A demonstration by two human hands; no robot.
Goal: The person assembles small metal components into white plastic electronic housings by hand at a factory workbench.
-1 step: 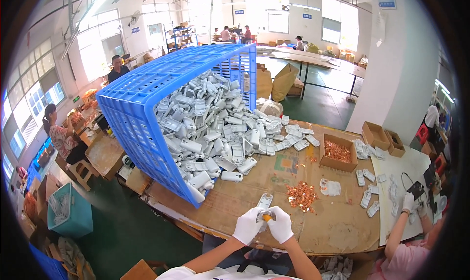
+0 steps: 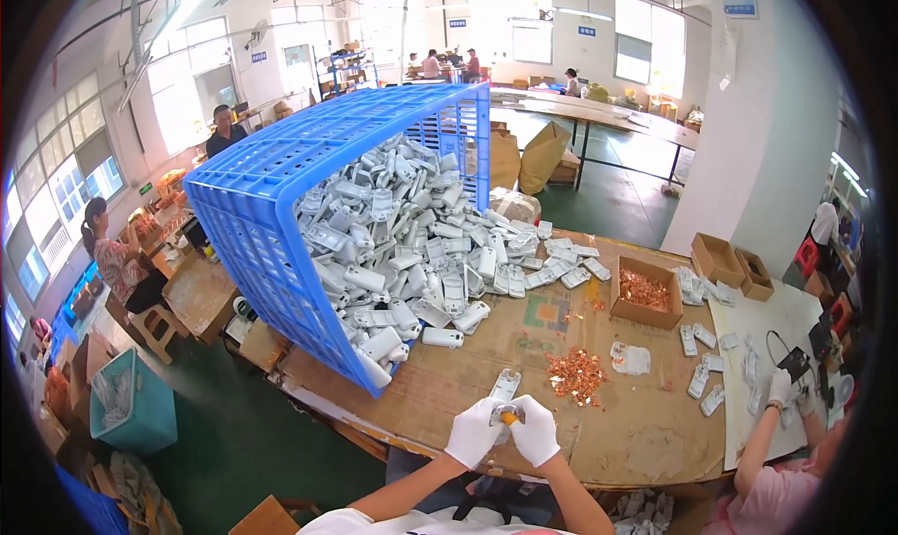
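Note:
My left hand (image 2: 474, 432), in a white glove, is closed round a small white plastic casing (image 2: 500, 410) just above the near edge of the table. Meeting it there is my right hand (image 2: 536, 430), also gloved, with its fingers pinched at a small yellow-orange piece (image 2: 509, 418) against the casing. Whether that piece is a tool handle or a finger cover I cannot tell. Straight beyond my fingertips lies another pale casing (image 2: 506, 383). To the right of it is a loose heap of small copper-coloured metal pieces (image 2: 575, 376).
A tipped blue plastic crate (image 2: 281, 245) spills white casings (image 2: 421, 254) over the cardboard-covered table (image 2: 645, 423). A cardboard box (image 2: 645, 318) of copper pieces stands farther right, near several casings. At the right edge, a co-worker's gloved hand (image 2: 780, 385) works at a white tabletop.

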